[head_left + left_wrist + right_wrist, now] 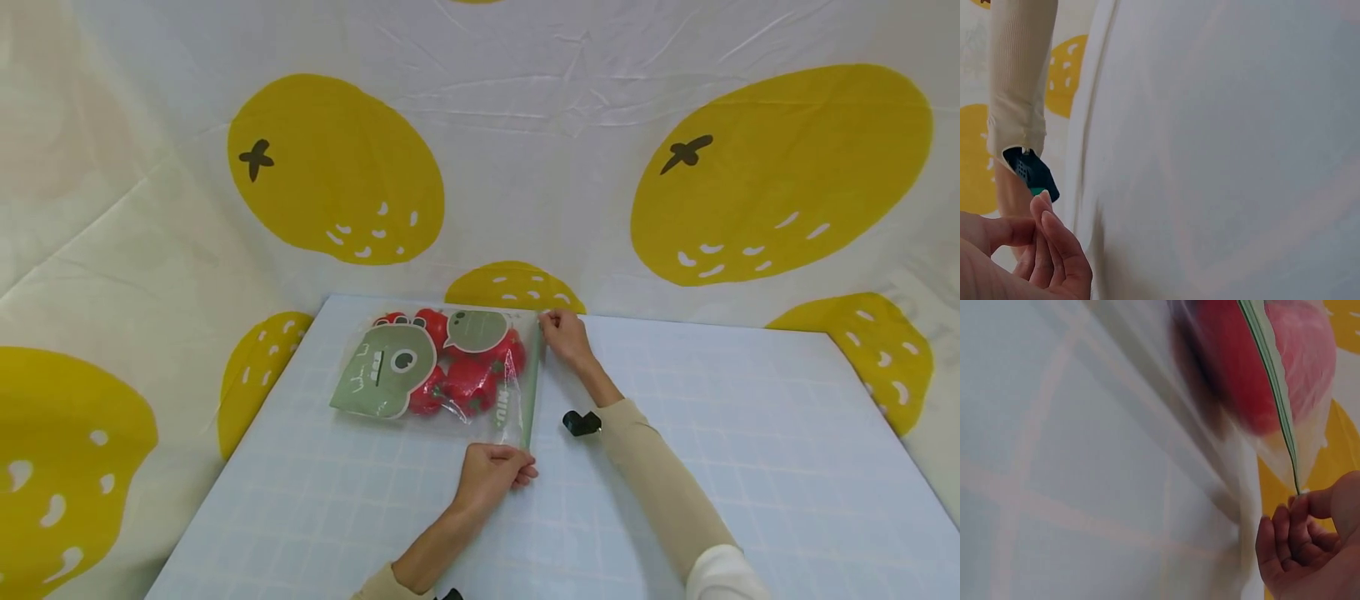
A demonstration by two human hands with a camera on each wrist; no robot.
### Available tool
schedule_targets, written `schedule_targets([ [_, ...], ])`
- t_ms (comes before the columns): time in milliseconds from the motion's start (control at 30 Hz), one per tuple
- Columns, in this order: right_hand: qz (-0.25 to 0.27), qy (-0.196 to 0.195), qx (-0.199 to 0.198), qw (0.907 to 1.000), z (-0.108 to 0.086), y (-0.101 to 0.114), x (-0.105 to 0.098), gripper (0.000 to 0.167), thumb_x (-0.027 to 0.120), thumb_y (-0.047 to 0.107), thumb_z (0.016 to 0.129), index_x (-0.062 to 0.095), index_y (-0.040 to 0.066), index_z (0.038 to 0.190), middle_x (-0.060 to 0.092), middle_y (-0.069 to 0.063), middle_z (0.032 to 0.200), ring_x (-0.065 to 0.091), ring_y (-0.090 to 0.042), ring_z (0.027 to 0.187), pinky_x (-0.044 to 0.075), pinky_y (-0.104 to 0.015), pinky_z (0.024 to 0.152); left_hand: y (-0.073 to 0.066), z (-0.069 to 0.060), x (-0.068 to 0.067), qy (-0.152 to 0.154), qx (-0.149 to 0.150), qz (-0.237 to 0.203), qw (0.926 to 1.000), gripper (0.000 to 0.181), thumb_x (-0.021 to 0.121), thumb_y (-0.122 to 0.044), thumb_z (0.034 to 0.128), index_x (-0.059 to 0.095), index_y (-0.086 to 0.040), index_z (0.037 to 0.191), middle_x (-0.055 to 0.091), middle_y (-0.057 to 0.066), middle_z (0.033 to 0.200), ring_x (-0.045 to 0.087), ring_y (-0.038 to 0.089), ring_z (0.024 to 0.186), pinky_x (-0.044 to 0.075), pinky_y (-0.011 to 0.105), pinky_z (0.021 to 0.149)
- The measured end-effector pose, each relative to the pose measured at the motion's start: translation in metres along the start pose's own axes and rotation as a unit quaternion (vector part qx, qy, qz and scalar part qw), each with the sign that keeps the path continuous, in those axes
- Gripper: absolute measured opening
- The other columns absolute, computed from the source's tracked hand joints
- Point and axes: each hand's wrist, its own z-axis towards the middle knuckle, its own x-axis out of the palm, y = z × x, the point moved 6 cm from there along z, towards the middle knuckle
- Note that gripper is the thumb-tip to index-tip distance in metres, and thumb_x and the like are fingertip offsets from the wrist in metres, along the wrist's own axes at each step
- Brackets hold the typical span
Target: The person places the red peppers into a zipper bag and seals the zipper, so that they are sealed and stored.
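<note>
A clear plastic zip bag (465, 429) with green cartoon print lies flat on the table. Several red, rounded pieces (470, 382) that look like bell peppers with green stems are inside. Along its right side runs a green zip strip (531, 392). My right hand (567, 337) pinches the far end of that strip between thumb and forefinger; the right wrist view shows the strip (1275, 381) running down to those fingertips. At the near end, my left hand (491, 477) pinches the bag's corner, its other fingers curled. The bag is out of sight in the left wrist view.
A pale blue table (675, 467) with a faint white grid lies under everything. Behind it hangs a white cloth (540, 183) printed with large yellow fruits. Dark wrist cameras sit at both cuffs, the right one (582, 423) just above the table.
</note>
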Motion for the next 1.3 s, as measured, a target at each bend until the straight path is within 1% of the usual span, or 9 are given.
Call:
schedule_targets([
  [167, -0.015, 0.002, -0.005, 0.9999, 0.005, 0.004, -0.003, 0.029, 0.055, 0.019, 0.104, 0.066, -0.008, 0.103, 0.058, -0.007, 0.077, 0.051, -0.018, 0.07, 0.042, -0.025, 0.062, 0.0, 0.0, 0.0, 0.001, 0.001, 0.005, 1.0, 0.019, 0.072, -0.013, 0.0956, 0.078, 0.004, 0.092, 0.075, 0.012, 0.077, 0.073, 0.02, 0.068, 0.062, 0.029, 0.069],
  [367, -0.017, -0.001, -0.006, 0.9998, 0.005, 0.003, -0.006, 0.027, 0.054, 0.018, 0.104, 0.064, -0.006, 0.097, 0.057, -0.006, 0.075, 0.05, -0.016, 0.067, 0.041, -0.025, 0.061, -0.002, -0.002, 0.003, 0.008, 0.019, 0.008, 0.9998, 0.018, 0.072, -0.012, 0.0954, 0.078, 0.005, 0.092, 0.075, 0.012, 0.077, 0.073, 0.021, 0.068, 0.062, 0.03, 0.068],
  [467, -0.003, 0.004, 0.0, 1.0, 0.004, 0.001, -0.006, 0.029, 0.054, 0.02, 0.105, 0.065, -0.007, 0.102, 0.061, -0.008, 0.078, 0.052, -0.014, 0.067, 0.043, -0.023, 0.061, -0.004, -0.001, 0.004, 0.015, 0.027, 0.019, 0.9993, 0.018, 0.071, -0.011, 0.0955, 0.077, 0.006, 0.091, 0.075, 0.011, 0.077, 0.073, 0.021, 0.068, 0.062, 0.029, 0.068],
  [533, 0.01, 0.01, 0.003, 0.9999, 0.003, 0.0, -0.007, 0.031, 0.054, 0.02, 0.106, 0.065, -0.009, 0.108, 0.065, -0.011, 0.084, 0.055, -0.013, 0.069, 0.045, -0.021, 0.062, -0.006, -0.001, 0.003, 0.018, 0.036, 0.039, 0.9984, 0.018, 0.071, -0.011, 0.0953, 0.077, 0.006, 0.09, 0.074, 0.01, 0.076, 0.074, 0.021, 0.067, 0.062, 0.029, 0.065],
  [667, 0.022, 0.03, 0.004, 0.9993, -0.002, -0.001, -0.008, 0.031, 0.055, 0.019, 0.106, 0.063, -0.01, 0.115, 0.068, -0.016, 0.093, 0.058, -0.014, 0.074, 0.048, -0.019, 0.063, -0.011, 0.001, 0.0, 0.019, 0.059, 0.093, 0.9937, 0.02, 0.072, -0.014, 0.0953, 0.077, 0.002, 0.086, 0.074, 0.005, 0.072, 0.072, 0.018, 0.063, 0.06, 0.027, 0.057],
  [800, 0.027, 0.038, -0.005, 0.9989, -0.008, 0.0, -0.012, 0.027, 0.058, 0.017, 0.104, 0.063, -0.008, 0.111, 0.069, -0.021, 0.096, 0.061, -0.016, 0.076, 0.049, -0.018, 0.064, -0.016, 0.002, -0.004, 0.019, 0.081, 0.126, 0.9886, 0.022, 0.073, -0.017, 0.0951, 0.077, -0.001, 0.081, 0.073, 0.001, 0.068, 0.07, 0.015, 0.059, 0.056, 0.024, 0.051],
  [967, 0.026, 0.034, -0.022, 0.9988, -0.017, 0.004, -0.02, 0.025, 0.061, 0.016, 0.102, 0.064, -0.007, 0.109, 0.071, -0.024, 0.098, 0.063, -0.016, 0.076, 0.05, -0.017, 0.066, -0.023, 0.004, -0.008, 0.022, 0.097, 0.134, 0.986, 0.023, 0.073, -0.017, 0.0945, 0.077, -0.003, 0.077, 0.071, 0.001, 0.065, 0.068, 0.016, 0.056, 0.052, 0.023, 0.047],
  [1100, 0.026, 0.028, -0.029, 0.9988, -0.026, 0.006, -0.025, 0.024, 0.063, 0.015, 0.102, 0.064, -0.007, 0.109, 0.071, -0.022, 0.095, 0.062, -0.015, 0.075, 0.049, -0.016, 0.065, -0.027, 0.007, -0.012, 0.018, 0.107, 0.144, 0.9836, 0.022, 0.073, -0.017, 0.0942, 0.077, -0.002, 0.078, 0.071, 0.0, 0.065, 0.067, 0.016, 0.056, 0.052, 0.022, 0.049],
  [1300, 0.032, 0.021, -0.04, 0.9984, -0.037, 0.005, -0.028, 0.023, 0.064, 0.014, 0.101, 0.065, -0.007, 0.109, 0.071, -0.022, 0.095, 0.064, -0.015, 0.076, 0.051, -0.017, 0.066, -0.032, 0.011, -0.018, 0.013, 0.125, 0.144, 0.9816, 0.021, 0.072, -0.013, 0.0938, 0.076, 0.001, 0.079, 0.072, 0.004, 0.068, 0.066, 0.015, 0.054, 0.054, 0.022, 0.052],
])
